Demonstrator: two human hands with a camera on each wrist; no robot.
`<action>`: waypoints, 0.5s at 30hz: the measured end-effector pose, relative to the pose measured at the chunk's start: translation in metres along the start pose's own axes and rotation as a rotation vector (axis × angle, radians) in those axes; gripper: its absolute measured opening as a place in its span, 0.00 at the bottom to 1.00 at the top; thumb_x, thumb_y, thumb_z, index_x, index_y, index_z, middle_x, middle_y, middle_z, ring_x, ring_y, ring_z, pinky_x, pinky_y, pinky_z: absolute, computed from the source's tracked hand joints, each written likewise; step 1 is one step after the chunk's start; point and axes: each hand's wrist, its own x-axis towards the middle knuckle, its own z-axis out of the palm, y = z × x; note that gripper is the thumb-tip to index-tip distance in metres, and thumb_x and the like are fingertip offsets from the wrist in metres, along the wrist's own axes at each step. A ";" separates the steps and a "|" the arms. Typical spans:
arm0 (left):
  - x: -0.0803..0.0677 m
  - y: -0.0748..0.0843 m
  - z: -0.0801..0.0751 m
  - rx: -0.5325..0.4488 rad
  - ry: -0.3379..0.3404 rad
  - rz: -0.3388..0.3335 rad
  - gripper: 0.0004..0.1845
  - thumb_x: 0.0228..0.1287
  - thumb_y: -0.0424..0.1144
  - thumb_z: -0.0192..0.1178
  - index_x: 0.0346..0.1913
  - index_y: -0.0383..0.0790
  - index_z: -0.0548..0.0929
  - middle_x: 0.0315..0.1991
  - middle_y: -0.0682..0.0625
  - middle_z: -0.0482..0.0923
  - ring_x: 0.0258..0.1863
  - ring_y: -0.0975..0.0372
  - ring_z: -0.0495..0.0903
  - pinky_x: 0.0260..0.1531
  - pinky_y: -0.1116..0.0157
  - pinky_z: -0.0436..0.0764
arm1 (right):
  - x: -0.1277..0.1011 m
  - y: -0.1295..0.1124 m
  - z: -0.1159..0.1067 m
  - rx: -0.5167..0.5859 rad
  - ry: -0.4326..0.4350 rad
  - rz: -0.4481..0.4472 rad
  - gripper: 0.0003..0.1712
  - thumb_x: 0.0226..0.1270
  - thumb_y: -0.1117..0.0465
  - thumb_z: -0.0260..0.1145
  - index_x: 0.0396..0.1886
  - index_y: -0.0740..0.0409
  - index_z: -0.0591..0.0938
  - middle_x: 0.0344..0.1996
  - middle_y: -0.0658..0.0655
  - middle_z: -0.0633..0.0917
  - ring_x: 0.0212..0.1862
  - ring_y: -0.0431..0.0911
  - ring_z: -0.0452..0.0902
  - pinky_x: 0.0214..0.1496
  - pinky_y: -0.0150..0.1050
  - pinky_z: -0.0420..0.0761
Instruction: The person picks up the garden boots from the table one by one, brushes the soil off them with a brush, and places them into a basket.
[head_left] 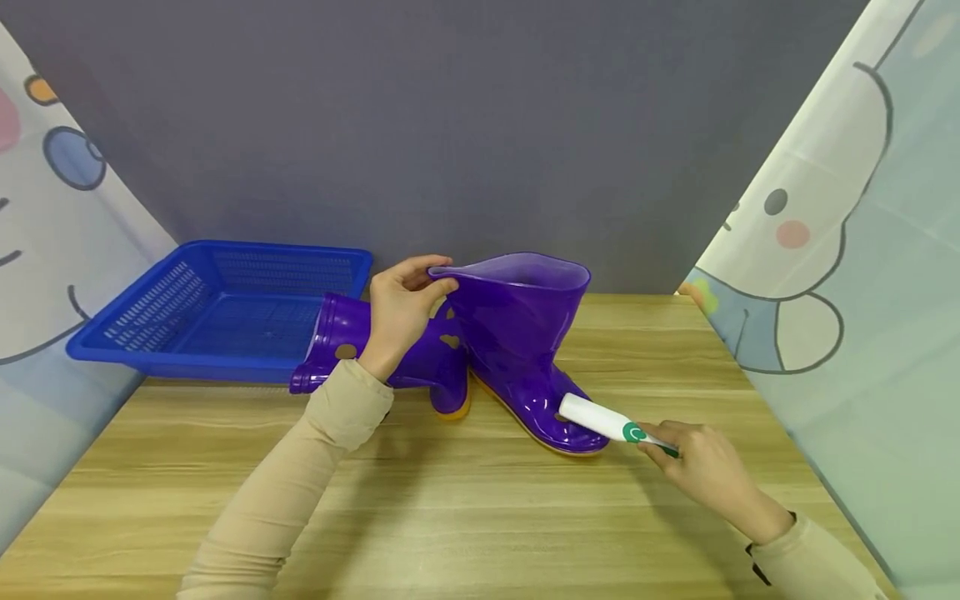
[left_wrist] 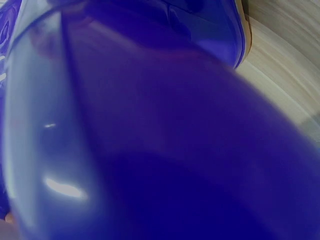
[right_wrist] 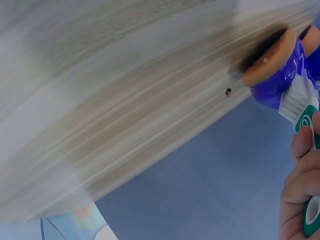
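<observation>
Both hands work low — right (head_left: 701, 467) gripping a brush (head_left: 600, 421) on the boot (head_left: 525, 350), left (head_left: 401, 304) pinching its rim.

The 2 boots are glossy purple with tan-orange soles: the upright boot (head_left: 525, 333) and the lying boot (head_left: 375, 346). The brush (head_left: 600, 419) is white with a green handle. The basket (head_left: 187, 325) is bright blue with a mesh pattern. The table (head_left: 465, 500) shows light wood grain. The sleeves are beige. The side curtain (head_left: 825, 275) bears a pale cartoon print.
</observation>
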 end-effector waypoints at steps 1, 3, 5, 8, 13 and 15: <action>0.000 0.000 -0.001 0.003 0.001 0.002 0.15 0.47 0.28 0.68 0.42 0.31 0.83 0.37 0.39 0.84 0.25 0.68 0.78 0.18 0.77 0.70 | 0.000 0.000 -0.001 0.001 -0.004 0.002 0.19 0.36 0.68 0.75 0.35 0.58 0.86 0.17 0.42 0.81 0.15 0.24 0.43 0.12 0.19 0.51; 0.000 -0.001 -0.001 0.012 0.005 0.006 0.15 0.47 0.29 0.69 0.41 0.32 0.84 0.39 0.38 0.83 0.28 0.68 0.80 0.21 0.77 0.73 | 0.000 0.000 -0.002 0.001 -0.011 0.009 0.20 0.35 0.68 0.75 0.36 0.58 0.86 0.18 0.43 0.82 0.15 0.24 0.43 0.12 0.19 0.51; 0.000 -0.001 -0.002 0.021 0.009 0.016 0.15 0.47 0.31 0.69 0.41 0.33 0.84 0.40 0.39 0.83 0.31 0.68 0.82 0.25 0.77 0.75 | -0.001 0.001 -0.003 0.000 -0.014 0.015 0.20 0.35 0.68 0.76 0.35 0.58 0.87 0.17 0.43 0.81 0.15 0.24 0.43 0.12 0.19 0.51; -0.002 -0.001 -0.003 0.029 0.013 0.031 0.15 0.46 0.31 0.69 0.41 0.34 0.84 0.40 0.41 0.83 0.33 0.67 0.82 0.28 0.76 0.77 | -0.001 0.002 -0.004 -0.006 -0.010 0.012 0.19 0.35 0.68 0.76 0.35 0.57 0.87 0.15 0.39 0.77 0.15 0.24 0.42 0.12 0.19 0.50; -0.003 0.001 -0.004 0.027 0.014 0.024 0.15 0.46 0.31 0.69 0.41 0.33 0.84 0.40 0.40 0.83 0.34 0.63 0.83 0.29 0.77 0.78 | -0.001 0.003 -0.005 -0.015 -0.002 0.001 0.18 0.35 0.67 0.76 0.33 0.58 0.87 0.13 0.37 0.72 0.16 0.24 0.42 0.12 0.19 0.50; -0.004 0.005 -0.005 0.026 0.011 0.015 0.15 0.47 0.29 0.69 0.41 0.32 0.84 0.41 0.39 0.83 0.34 0.61 0.82 0.28 0.77 0.77 | -0.001 0.003 -0.006 -0.016 -0.002 0.004 0.17 0.35 0.67 0.76 0.32 0.59 0.87 0.14 0.38 0.75 0.16 0.24 0.42 0.12 0.19 0.50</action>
